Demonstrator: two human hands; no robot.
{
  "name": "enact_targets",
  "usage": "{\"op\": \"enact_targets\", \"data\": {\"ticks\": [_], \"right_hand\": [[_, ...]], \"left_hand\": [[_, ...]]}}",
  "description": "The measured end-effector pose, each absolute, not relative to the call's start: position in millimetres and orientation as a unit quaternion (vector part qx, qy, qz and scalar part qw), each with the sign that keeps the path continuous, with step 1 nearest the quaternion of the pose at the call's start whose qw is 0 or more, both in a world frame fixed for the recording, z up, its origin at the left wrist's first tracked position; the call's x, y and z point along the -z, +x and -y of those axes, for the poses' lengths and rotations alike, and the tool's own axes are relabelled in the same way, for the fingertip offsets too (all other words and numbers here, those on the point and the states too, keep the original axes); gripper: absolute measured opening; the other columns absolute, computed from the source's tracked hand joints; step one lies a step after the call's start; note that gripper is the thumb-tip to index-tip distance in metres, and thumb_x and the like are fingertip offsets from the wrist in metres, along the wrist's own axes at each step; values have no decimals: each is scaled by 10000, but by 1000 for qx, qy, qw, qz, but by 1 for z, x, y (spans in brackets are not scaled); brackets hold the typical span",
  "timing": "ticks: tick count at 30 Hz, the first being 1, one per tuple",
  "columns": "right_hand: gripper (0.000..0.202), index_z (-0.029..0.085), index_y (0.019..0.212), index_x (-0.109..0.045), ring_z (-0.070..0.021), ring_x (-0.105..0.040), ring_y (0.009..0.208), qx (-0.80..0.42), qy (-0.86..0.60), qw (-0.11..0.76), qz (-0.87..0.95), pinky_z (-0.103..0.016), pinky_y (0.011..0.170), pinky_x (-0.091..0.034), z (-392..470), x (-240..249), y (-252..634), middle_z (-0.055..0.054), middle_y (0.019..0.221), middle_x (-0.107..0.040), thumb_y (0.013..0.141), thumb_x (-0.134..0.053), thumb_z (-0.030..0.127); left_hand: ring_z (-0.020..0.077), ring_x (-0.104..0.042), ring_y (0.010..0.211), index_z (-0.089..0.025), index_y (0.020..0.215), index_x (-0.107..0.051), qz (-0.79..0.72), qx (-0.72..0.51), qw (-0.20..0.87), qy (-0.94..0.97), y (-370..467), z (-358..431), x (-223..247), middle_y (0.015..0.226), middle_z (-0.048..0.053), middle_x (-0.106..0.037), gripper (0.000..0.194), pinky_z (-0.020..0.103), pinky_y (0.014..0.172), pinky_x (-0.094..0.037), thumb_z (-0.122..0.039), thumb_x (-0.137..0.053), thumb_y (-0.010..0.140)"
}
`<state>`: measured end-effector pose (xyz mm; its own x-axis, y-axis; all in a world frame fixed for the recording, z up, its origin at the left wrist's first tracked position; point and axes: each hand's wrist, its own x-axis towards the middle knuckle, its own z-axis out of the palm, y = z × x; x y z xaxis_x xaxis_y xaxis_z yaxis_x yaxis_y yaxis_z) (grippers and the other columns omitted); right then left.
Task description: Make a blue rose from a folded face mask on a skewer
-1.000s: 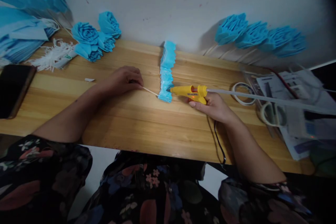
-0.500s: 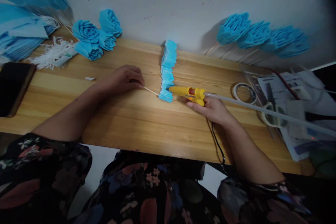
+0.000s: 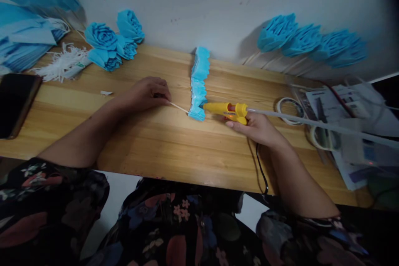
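Observation:
My left hand (image 3: pixel 152 93) pinches a thin wooden stick (image 3: pixel 179 107), whose far end meets the lower end of a blue pleated strip (image 3: pixel 198 85). The strip lies lengthwise on the wooden table (image 3: pixel 174 149), running from near the wall toward me. In my right hand (image 3: pixel 255 126) is a yellow glue gun (image 3: pixel 218 108), its dark nozzle at the right edge of the strip's lower part. I cannot tell whether the nozzle touches the strip. A long clear glue stick (image 3: pixel 289 118) protrudes from the back of the gun.
Blue flowers (image 3: pixel 102 36) lie at the back left, beside a white bundle of strings (image 3: pixel 64 64) and stacked blue masks (image 3: pixel 21 37). A phone (image 3: pixel 17 104) rests at the left. More stemmed flowers (image 3: pixel 302 39) lean on the wall. Tape (image 3: pixel 290 110) and scissors (image 3: pixel 324 133) lie right.
My right hand and the glue gun have shifted slightly to the right, the nozzle drawing toward the strip's edge. My left hand and the stick stay in place.

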<state>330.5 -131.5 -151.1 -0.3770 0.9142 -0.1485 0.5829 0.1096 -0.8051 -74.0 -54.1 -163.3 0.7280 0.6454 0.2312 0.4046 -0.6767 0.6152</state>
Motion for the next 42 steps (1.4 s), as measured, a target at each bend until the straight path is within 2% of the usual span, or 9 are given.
{"op": "enact_targets", "data": {"ticks": [6,12,19,24,30,36,42], "right_hand": [[551,260,997,-874,-277,-773,866,-424,-503,226,719,-423,800,-663,128,148,333,-63,978,-853,838,-813,784],[533,262,986,-872,-263,-742,819,-420,-506,224,720,-409,752,-645,128,149,332,-54,914,-820,853,-805,773],[563,253,1031,-870,-310,-789,962,-421,-518,220,712,-458,859,-664,132,154,327,-85,1028,-847,844,-816,782],[567,258,1018,-870,-296,-775,895,-410,-515,234,715,-440,823,-658,129,147,330,-65,978,-840,851,-800,796],[579,260,1007,-859,-237,-713,791,-424,-494,242,720,-368,724,-610,128,145,332,-47,899,-807,873,-767,815],[578,254,952,-838,-247,-719,848,-435,-465,230,736,-384,792,-619,126,146,330,-55,946,-807,875,-756,821],[554,262,958,-823,-238,-700,830,-441,-459,224,738,-378,776,-602,126,144,329,-50,938,-799,896,-741,806]], "left_hand": [[222,-703,845,-205,885,-816,-298,-218,268,890,-74,55,162,912,94,-770,492,325,796,-521,-615,-639,1091],[228,-695,834,-212,852,-806,-312,-214,278,883,-73,54,163,880,92,-766,514,330,785,-524,-654,-646,1060],[236,-699,860,-214,874,-810,-314,-210,279,883,-75,55,163,913,92,-767,429,338,814,-527,-574,-672,1061],[229,-694,839,-203,869,-808,-302,-212,275,888,-75,54,163,903,92,-756,458,330,785,-515,-585,-661,1072],[232,-690,839,-219,856,-802,-317,-212,277,882,-75,54,165,904,87,-761,488,330,787,-529,-637,-651,1058],[228,-690,847,-213,868,-809,-318,-207,276,883,-76,54,165,920,93,-772,481,318,803,-533,-626,-658,1063],[227,-696,835,-217,849,-803,-317,-214,273,883,-74,55,162,896,89,-768,518,325,789,-523,-665,-651,1060]]}}
